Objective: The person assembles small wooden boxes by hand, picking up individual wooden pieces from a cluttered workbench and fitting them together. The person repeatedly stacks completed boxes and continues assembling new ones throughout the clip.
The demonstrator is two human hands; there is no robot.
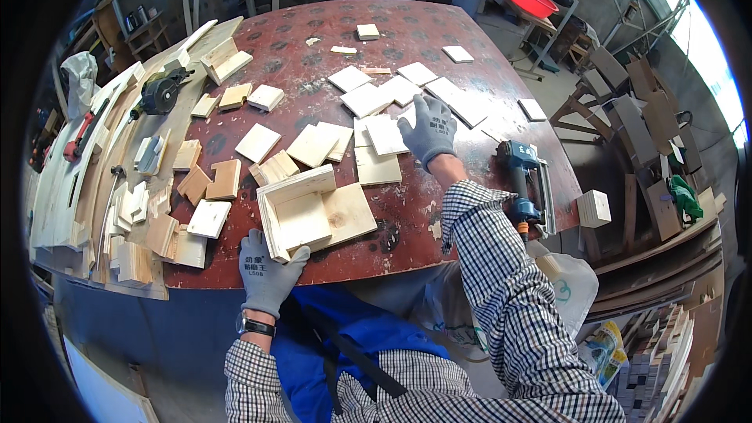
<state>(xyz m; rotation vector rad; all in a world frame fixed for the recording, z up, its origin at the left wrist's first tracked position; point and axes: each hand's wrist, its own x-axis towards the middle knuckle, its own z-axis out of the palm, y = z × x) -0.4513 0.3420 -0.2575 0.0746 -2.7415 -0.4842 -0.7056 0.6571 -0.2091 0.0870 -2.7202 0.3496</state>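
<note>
My left hand point(270, 270), in a grey glove, grips the near corner of a small open wooden box point(294, 215) at the table's front edge. The box is tilted, with boards joined at right angles around a pale panel. My right hand point(431, 131), also gloved, reaches over the middle of the table with its fingers apart. Its thumb is by the edge of a square wooden board point(386, 136) that overlaps other boards; whether it touches is unclear. A long pale board point(462, 102) lies just beyond those fingers.
A blue-black nail gun point(520, 188) lies right of my right forearm on the red table point(423, 219). Wood blocks point(223, 180) cluster left of the box. A black-and-yellow tape measure point(160, 92) sits on planks at left. A wooden block point(594, 208) shows at the right edge.
</note>
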